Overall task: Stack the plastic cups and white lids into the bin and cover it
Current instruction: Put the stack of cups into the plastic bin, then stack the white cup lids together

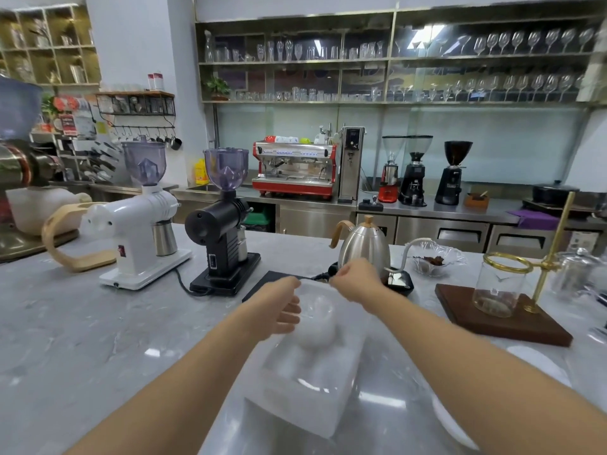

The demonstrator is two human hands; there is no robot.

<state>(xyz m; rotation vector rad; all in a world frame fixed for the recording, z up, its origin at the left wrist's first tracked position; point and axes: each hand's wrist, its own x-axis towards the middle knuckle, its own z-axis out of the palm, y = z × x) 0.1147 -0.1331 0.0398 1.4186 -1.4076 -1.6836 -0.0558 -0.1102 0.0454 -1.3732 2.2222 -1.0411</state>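
To the left of my left hand point(279, 307) stand a white grinder point(138, 221) and a black grinder point(223, 221) on the grey surface point(65, 323). My left hand touches the far left edge of the translucent bin point(312, 366), fingers loosely curled; I cannot tell if it grips. The bin lies between my arms, with blurred white shapes inside. My right hand point(354, 277) is at the far right corner, fingers bent, its grip unclear. Just behind it stands a steel kettle point(364, 244).
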